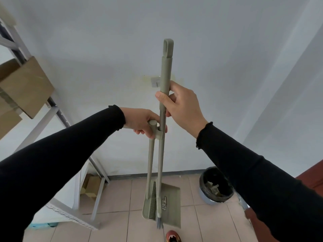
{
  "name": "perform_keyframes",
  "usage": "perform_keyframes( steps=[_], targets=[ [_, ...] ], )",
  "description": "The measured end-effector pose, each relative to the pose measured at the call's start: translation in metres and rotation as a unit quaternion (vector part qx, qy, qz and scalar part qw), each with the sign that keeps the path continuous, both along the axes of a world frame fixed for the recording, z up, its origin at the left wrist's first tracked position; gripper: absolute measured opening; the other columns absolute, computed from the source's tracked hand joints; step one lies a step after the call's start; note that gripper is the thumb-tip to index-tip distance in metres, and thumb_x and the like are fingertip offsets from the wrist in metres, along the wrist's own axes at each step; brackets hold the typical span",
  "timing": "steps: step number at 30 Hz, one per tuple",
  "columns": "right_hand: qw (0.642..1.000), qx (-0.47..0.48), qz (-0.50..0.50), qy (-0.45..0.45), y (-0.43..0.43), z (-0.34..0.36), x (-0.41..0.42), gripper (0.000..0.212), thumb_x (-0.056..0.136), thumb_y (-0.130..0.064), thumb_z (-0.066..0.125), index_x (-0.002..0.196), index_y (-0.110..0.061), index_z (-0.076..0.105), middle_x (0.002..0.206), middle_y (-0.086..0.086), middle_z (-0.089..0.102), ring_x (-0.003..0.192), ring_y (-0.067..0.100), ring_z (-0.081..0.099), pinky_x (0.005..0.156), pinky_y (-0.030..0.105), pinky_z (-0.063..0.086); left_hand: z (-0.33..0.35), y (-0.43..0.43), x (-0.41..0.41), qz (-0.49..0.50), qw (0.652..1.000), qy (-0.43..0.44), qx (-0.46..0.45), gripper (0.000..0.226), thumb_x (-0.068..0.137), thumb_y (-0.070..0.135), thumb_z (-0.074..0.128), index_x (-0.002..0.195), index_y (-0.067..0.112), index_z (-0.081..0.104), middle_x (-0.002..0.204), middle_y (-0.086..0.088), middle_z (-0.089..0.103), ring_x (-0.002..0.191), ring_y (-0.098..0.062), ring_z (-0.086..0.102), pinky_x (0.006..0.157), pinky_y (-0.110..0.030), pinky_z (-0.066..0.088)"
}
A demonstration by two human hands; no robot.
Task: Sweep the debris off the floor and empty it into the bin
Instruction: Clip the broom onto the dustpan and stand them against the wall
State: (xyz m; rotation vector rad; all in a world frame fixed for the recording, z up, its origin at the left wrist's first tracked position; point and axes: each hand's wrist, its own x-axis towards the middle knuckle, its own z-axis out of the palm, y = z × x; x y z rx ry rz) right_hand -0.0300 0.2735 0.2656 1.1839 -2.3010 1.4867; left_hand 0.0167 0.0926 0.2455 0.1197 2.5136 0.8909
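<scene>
An olive-green broom (pixel 165 74) stands upright in front of me, its long handle clipped to the shorter handle of a matching dustpan (pixel 170 206). My right hand (pixel 181 103) grips the broom handle high up. Lower down, my left hand (pixel 145 122) holds the top of the dustpan handle at the clip. The dustpan hangs just over the tiled floor with the broom bristles (pixel 160 223) below its pan. A round bin (pixel 216 186) with a black liner and some scraps inside stands on the floor to the right.
A metal shelving rack (pixel 57 110) with cardboard boxes (pixel 26 86) fills the left side. More cardboard (pixel 90 186) lies under it. A white wall is straight ahead. My shoe (pixel 173 236) shows at the bottom, and a reddish-brown door (pixel 312 179) at the right edge.
</scene>
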Motion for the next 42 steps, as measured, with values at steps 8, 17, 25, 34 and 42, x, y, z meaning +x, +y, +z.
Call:
perform_keyframes(
  steps=[8, 17, 25, 34, 42],
  targets=[
    [0.975, -0.055, 0.156, -0.148, 0.018, -0.004, -0.053, 0.030, 0.094, -0.037, 0.063, 0.112, -0.013, 0.057, 0.070, 0.019, 0.070, 0.059, 0.032, 0.067, 0.064, 0.044, 0.060, 0.006, 0.002, -0.038, -0.011, 0.999, -0.007, -0.031, 0.036, 0.086, 0.013, 0.071, 0.111, 0.039, 0.068, 0.081, 0.014, 0.063, 0.069, -0.015, 0.048, 0.058, -0.024, 0.046],
    [0.861, 0.287, 0.280, -0.311, -0.004, -0.148, -0.086, 0.055, 0.086, -0.033, 0.074, 0.136, -0.037, 0.051, 0.140, -0.017, 0.053, 0.130, 0.008, 0.050, 0.110, 0.033, 0.040, 0.031, 0.011, -0.073, -0.077, 0.990, 0.003, -0.119, 0.047, 0.086, 0.018, 0.075, 0.124, 0.044, 0.067, 0.101, 0.033, 0.069, 0.102, -0.004, 0.065, 0.094, -0.025, 0.049],
    [0.940, 0.153, 0.062, -0.299, -0.053, -0.160, -0.107, 0.023, 0.085, -0.039, 0.061, 0.078, -0.019, 0.053, 0.070, -0.004, 0.056, 0.066, 0.015, 0.053, 0.071, 0.032, 0.048, -0.039, -0.026, -0.076, 0.159, 0.900, 0.370, -0.168, 0.112, 0.071, 0.053, 0.082, 0.159, 0.031, 0.018, 0.162, -0.002, 0.026, 0.146, -0.025, 0.022, 0.120, -0.043, 0.026],
    [0.949, 0.190, 0.035, -0.248, -0.105, -0.172, -0.122, 0.048, 0.081, -0.048, 0.060, 0.122, -0.027, 0.049, 0.096, -0.011, 0.070, 0.086, 0.015, 0.068, 0.076, 0.034, 0.058, -0.118, -0.029, -0.092, 0.357, 0.862, 0.164, 0.319, 0.041, 0.084, 0.020, 0.079, 0.122, 0.025, 0.066, 0.127, -0.001, 0.070, 0.124, -0.015, 0.061, 0.110, -0.044, 0.045],
    [0.916, 0.220, 0.130, -0.310, -0.103, -0.214, -0.158, 0.061, 0.084, -0.035, 0.072, 0.136, -0.026, 0.042, 0.123, -0.010, 0.057, 0.111, 0.011, 0.055, 0.092, 0.027, 0.046, -0.129, -0.053, -0.117, 0.354, 0.844, 0.147, 0.375, 0.038, 0.085, 0.005, 0.077, 0.120, 0.005, 0.064, 0.128, -0.014, 0.066, 0.114, -0.022, 0.066, 0.089, -0.024, 0.054]
  ],
)
